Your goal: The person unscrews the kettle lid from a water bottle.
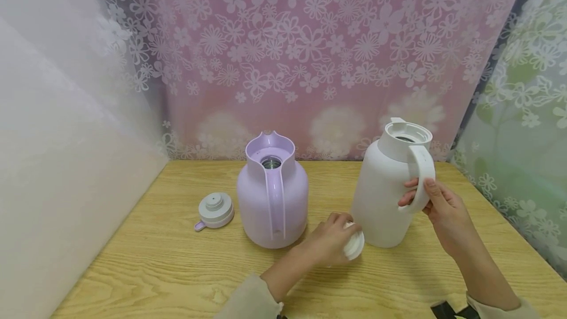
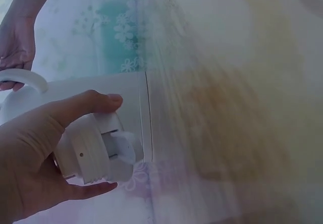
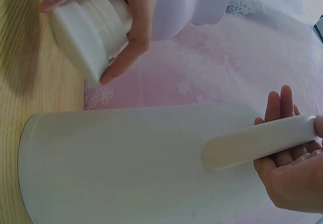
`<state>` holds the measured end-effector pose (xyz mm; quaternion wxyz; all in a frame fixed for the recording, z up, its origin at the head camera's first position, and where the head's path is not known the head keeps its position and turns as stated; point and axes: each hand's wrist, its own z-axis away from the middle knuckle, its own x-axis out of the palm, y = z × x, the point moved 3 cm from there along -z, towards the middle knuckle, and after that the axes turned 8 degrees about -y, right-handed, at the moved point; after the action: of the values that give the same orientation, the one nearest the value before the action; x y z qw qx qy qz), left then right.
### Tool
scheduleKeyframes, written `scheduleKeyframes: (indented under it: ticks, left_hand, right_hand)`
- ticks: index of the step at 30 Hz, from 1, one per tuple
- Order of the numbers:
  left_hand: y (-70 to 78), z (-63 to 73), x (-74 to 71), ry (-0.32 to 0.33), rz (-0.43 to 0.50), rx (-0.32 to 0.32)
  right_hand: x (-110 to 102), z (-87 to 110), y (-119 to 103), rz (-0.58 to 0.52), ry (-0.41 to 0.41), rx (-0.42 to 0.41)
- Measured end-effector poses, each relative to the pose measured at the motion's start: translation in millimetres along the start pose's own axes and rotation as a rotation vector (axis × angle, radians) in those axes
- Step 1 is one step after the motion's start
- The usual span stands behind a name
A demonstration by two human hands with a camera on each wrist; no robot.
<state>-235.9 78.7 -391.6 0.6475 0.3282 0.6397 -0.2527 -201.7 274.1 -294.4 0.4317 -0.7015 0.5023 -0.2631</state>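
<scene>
My left hand [image 1: 330, 240] grips a white jug lid [image 1: 354, 242] just above the table, between the two jugs. In the left wrist view the thumb and fingers lie round the sides of the lid [image 2: 93, 151]. My right hand [image 1: 445, 210] holds the handle [image 1: 423, 171] of a tall white vacuum jug [image 1: 383, 196], which stands with its top uncovered. In the right wrist view the fingers pass behind that handle [image 3: 257, 141]. To the left stands a lilac vacuum jug [image 1: 250, 206], also uncovered, its handle facing me.
A grey lid [image 1: 214, 210] with a lilac tab lies on the wood-grain table [image 1: 155, 270], left of the lilac jug. A pink floral curtain [image 1: 283, 63] hangs behind. A white wall [image 1: 66, 137] bounds the left side, and a green floral sheet [image 1: 522, 137] the right.
</scene>
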Motion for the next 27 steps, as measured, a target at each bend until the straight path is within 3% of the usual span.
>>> scheduleKeyframes:
  ticks: [6,17,27]
  left_hand:
    - [2.9,1.6,-0.1,-0.022,-0.117,0.071]
    - [5.0,3.3,-5.8,-0.200,-0.292,0.263]
    - [5.5,3.1,-5.0,-0.317,-0.354,0.295]
  right_hand:
    - [-0.2,-0.4,-0.1,-0.002,-0.006,-0.008]
    - [0.2,0.1,-0.6,0.012,0.002,0.003]
    - [0.0,0.5,0.1,0.007,0.001,0.000]
